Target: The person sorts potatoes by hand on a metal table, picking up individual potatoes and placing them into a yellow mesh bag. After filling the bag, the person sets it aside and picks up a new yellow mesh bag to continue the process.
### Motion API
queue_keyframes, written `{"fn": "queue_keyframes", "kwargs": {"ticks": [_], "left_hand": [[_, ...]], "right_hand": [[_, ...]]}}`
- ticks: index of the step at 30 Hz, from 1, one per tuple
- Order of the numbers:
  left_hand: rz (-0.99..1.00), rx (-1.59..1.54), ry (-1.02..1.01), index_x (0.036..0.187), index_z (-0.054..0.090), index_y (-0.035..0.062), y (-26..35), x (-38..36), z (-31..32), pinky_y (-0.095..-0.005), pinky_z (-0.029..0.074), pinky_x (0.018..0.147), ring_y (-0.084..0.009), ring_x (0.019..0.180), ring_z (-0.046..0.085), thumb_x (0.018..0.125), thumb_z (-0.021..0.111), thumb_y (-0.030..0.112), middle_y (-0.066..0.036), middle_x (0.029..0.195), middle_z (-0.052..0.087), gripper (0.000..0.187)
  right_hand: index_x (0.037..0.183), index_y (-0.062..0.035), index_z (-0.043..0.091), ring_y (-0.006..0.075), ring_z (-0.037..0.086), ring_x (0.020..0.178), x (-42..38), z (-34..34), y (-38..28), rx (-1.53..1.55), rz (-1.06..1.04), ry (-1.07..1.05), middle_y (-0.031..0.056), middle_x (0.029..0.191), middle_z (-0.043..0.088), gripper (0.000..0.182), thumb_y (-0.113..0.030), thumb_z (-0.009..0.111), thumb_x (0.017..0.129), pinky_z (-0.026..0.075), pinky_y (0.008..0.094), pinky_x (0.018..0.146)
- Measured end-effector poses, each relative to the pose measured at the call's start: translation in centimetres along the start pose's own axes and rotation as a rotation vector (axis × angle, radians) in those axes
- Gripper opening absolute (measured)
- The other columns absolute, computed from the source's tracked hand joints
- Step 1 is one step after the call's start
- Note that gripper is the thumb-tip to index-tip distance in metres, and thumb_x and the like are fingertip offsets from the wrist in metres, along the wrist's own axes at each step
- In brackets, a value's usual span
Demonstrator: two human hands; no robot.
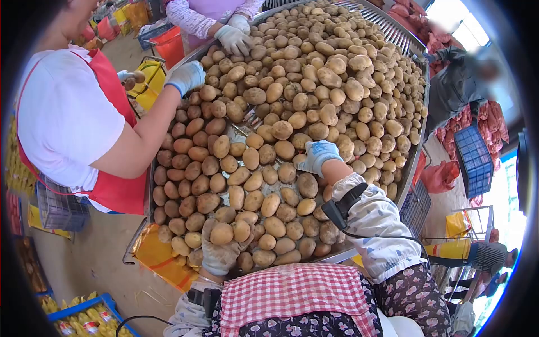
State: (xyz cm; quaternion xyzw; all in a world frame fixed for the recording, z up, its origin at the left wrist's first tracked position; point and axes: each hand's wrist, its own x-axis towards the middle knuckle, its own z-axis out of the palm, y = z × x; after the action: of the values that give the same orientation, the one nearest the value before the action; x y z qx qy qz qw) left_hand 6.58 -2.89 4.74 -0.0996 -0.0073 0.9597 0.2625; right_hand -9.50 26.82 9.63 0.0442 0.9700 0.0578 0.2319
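A metal sorting table holds a deep heap of brown potatoes (331, 77), thinning to a single layer near me. My left hand (218, 255), in a dirty light work glove, is at the near edge with its fingers curled round potatoes (222, 233); at least two show against the palm. My right hand (320, 155), in a pale blue and white glove, reaches over the middle of the heap. Its fingers stretch to the left and touch the potatoes there; the fingertips are partly hidden. Bare metal (238, 132) shows in gaps between the potatoes.
At the left a co-worker in a red apron has a gloved hand (188, 77) at the table edge. Across, another person's gloved hands (234, 38) touch potatoes. A yellow bag (160, 253) hangs at the near left corner. A blue crate (473, 160) stands right.
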Motion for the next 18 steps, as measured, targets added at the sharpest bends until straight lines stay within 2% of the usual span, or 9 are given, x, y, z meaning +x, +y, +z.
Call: {"fn": "queue_keyframes", "kwargs": {"ticks": [2,5,8,9,11,15,16,17,18], "left_hand": [[-0.017,0.191,0.172,0.133,0.039,0.0072,0.2,-0.2,0.4,-0.0502,0.045,0.096,-0.0289,0.12,0.046,0.092,0.047,0.054,-0.014,0.135,0.043,0.063],[0.069,0.423,0.108,0.13,0.041,0.0036,0.5,0.1,-1.3,-0.0505,0.05,0.09,-0.0316,0.12,0.048,0.091,0.043,0.059,-0.016,0.136,0.042,0.068],[-0.02,0.213,0.217,0.131,0.042,0.0041,0.7,0.1,-0.5,-0.0484,0.054,0.082,-0.0318,0.117,0.051,0.09,0.043,0.06,-0.015,0.136,0.043,0.07],[-0.021,0.211,0.219,0.131,0.042,0.0041,0.6,-0.1,-0.2,-0.0484,0.054,0.082,-0.0318,0.117,0.051,0.09,0.043,0.06,-0.015,0.136,0.043,0.07],[0.017,0.302,0.272,0.137,0.039,0.0041,0.3,-0.1,0.5,-0.0497,0.055,0.079,-0.0321,0.116,0.051,0.089,0.042,0.062,-0.015,0.133,0.046,0.075],[-0.082,0.18,0.166,0.135,0.04,0.0052,0.6,0.1,-0.5,-0.0546,0.049,0.092,-0.0394,0.117,0.051,0.09,0.044,0.06,-0.019,0.131,0.048,0.071],[-0.116,0.204,0.132,0.136,0.04,0.0056,0.4,0.3,0.2,-0.0541,0.05,0.092,-0.0392,0.117,0.052,0.09,0.044,0.061,-0.019,0.131,0.048,0.072],[-0.152,0.23,0.099,0.137,0.039,0.006,0.4,0.3,0.6,-0.0536,0.05,0.091,-0.039,0.117,0.052,0.09,0.044,0.061,-0.019,0.131,0.048,0.073],[-0.164,0.236,0.094,0.137,0.039,0.006,0.4,0.4,0.5,-0.0536,0.05,0.091,-0.039,0.117,0.052,0.09,0.044,0.061,-0.019,0.131,0.048,0.073]], "right_hand": [[0.105,-0.0062,0.066,0.0319,0.065,0.101,0.2,0.8,-0.3,-0.086,-0.025,-0.066,0.0152,0.105,0.068,0.053,-0.051,0.066,0.076,0.051,0.0408,0.087],[0.101,-0.0053,0.068,0.0329,0.066,0.097,-0.2,2.2,0.3,-0.115,-0.035,0.052,0.0152,0.104,0.069,0.054,-0.052,0.066,0.074,0.051,0.0408,0.085],[0.098,-0.0083,0.067,0.0307,0.066,0.091,-2.4,3.3,2.4,0.718,0.032,0.304,0.0122,0.094,0.07,0.048,-0.052,0.063,0.078,0.052,0.0386,0.077],[0.098,-0.0083,0.067,0.0307,0.066,0.091,-3.1,3.5,2.7,0.716,0.033,0.302,0.0122,0.094,0.07,0.048,-0.052,0.063,0.078,0.052,0.0386,0.077],[0.099,-0.0106,0.066,0.0281,0.066,0.083,-5.2,3.6,3.4,2.192,-0.044,0.01,0.009,0.089,0.068,0.046,-0.053,0.055,0.085,0.052,0.0377,0.07],[0.112,-0.0123,0.059,0.0222,0.063,0.072,-8.2,4.8,3.7,2.507,-0.124,-0.266,0.0066,0.087,0.066,0.049,-0.054,0.046,0.09,0.05,0.036,0.059],[0.112,-0.0131,0.058,0.0214,0.061,0.068,-8.9,3.9,2.2,2.61,0.112,-0.058,0.0071,0.08,0.065,0.049,-0.055,0.043,0.091,0.046,0.0334,0.053],[0.112,-0.0131,0.058,0.0214,0.061,0.068,-9.2,4.9,2.5,2.616,0.111,-0.043,0.0071,0.08,0.065,0.049,-0.055,0.043,0.091,0.046,0.0334,0.053],[0.113,-0.0119,0.058,0.0225,0.06,0.067,-9.4,6.7,3.0,2.715,-0.107,-0.26,0.0077,0.079,0.064,0.05,-0.054,0.042,0.091,0.046,0.0327,0.052]]}}
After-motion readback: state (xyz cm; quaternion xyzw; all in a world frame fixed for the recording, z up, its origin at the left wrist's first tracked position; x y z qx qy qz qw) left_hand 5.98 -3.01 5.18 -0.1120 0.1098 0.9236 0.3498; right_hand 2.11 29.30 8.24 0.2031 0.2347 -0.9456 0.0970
